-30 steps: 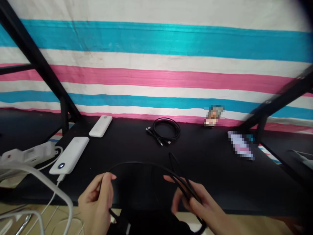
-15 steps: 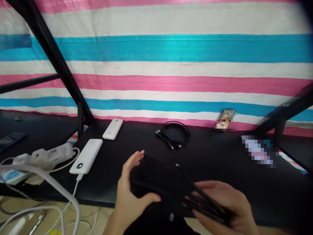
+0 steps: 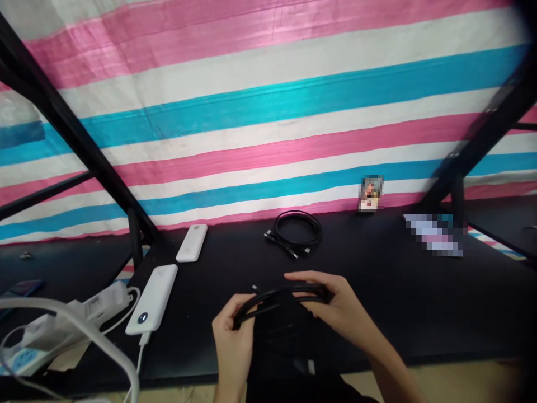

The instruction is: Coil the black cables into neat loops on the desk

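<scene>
A black cable (image 3: 277,294), gathered in loops, is stretched between my two hands above the front part of the black table. My left hand (image 3: 235,327) is closed around the left end of the loops. At the other end, the fingers and thumb of my right hand (image 3: 335,294) grip the bundle. One small metal plug sticks up just beyond my left hand; a pale connector (image 3: 311,366) hangs below the loops. Behind my hands, a second coiled black cable (image 3: 290,244) lies on the table with its plugs showing.
Two white power banks (image 3: 153,296) (image 3: 192,243) lie to the left, the nearer one plugged into a white cable. A power strip (image 3: 98,307) with thick white cords is at far left. Black slanted frame bars (image 3: 104,168) flank the table (image 3: 398,319). A striped sheet (image 3: 260,129) hangs behind.
My left hand, open half a second ago, has closed on the cable's left end. My right hand has moved up and left, bringing the loops level between both hands. The view has tilted.
</scene>
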